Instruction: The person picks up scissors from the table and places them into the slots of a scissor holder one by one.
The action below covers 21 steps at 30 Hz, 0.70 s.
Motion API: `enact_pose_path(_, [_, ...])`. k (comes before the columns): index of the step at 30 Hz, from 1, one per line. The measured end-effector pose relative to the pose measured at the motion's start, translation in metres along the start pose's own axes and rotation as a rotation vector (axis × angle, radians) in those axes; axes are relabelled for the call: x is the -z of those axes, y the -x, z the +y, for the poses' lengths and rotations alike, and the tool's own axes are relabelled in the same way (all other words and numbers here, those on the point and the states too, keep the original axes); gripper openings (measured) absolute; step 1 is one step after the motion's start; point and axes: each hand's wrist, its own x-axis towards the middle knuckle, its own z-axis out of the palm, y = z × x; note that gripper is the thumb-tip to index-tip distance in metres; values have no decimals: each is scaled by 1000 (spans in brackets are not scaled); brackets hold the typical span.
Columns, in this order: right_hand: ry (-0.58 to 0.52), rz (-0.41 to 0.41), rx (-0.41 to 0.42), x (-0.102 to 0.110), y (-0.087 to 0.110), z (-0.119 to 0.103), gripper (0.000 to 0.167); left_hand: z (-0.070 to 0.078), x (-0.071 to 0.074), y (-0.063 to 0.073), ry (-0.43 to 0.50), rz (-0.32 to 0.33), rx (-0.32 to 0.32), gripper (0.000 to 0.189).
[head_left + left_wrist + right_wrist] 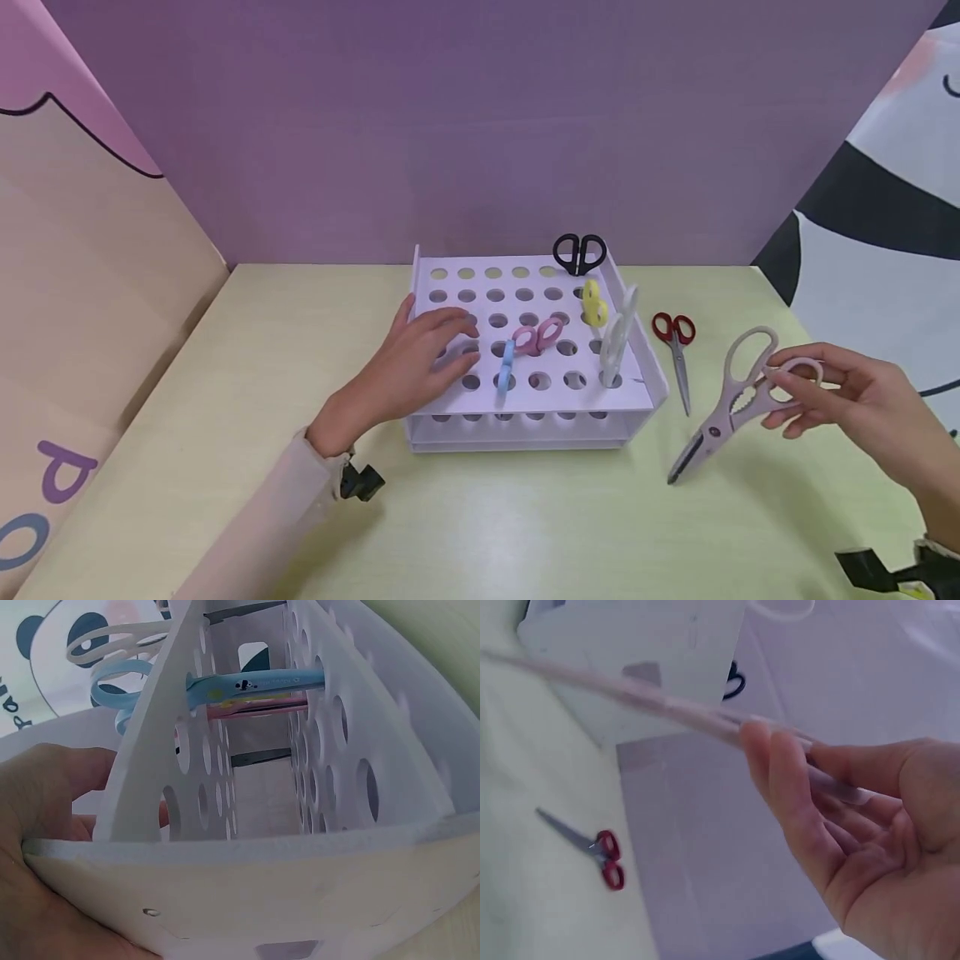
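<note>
My right hand (862, 400) pinches a pair of pale pink kitchen scissors (718, 432) by one handle loop. Its blades point down and to the left, above the table beside the rack. In the right wrist view the scissors (682, 716) appear edge-on and blurred. My left hand (412, 358) rests over the left side of a white perforated rack (517, 400), fingers loosely bent on its top plate. Standing in the rack's holes are black scissors (577, 265), yellow scissors (594, 304), pink scissors (537, 337), light blue scissors (225, 687) and white-handled scissors (618, 337).
Red-handled scissors (677, 354) lie on the pale table (495, 517) between the rack and my right hand. A purple panel (480, 133) rises behind the rack. Printed walls stand at both sides.
</note>
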Motion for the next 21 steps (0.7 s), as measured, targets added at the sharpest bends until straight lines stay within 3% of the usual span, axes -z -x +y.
enact_pose_path(5, [18, 82, 89, 0, -3, -28, 20, -1, -1, 1, 9, 13, -4, 29])
enact_pose_path(9, [-58, 162, 190, 0, -8, -46, 17, -1, -1, 1, 7, 16, -5, 29])
enact_pose_path(12, [-214, 217, 238, -1, -11, -56, 17, -2, -1, 2, 4, 22, -6, 28])
enact_pose_path(16, [-344, 321, 291, -3, -13, -67, 20, -2, 0, 2, -5, 24, -8, 27])
enact_pose_path(21, [-343, 395, 349, -3, -15, -78, 26, -1, -1, 1, -5, 15, -11, 26])
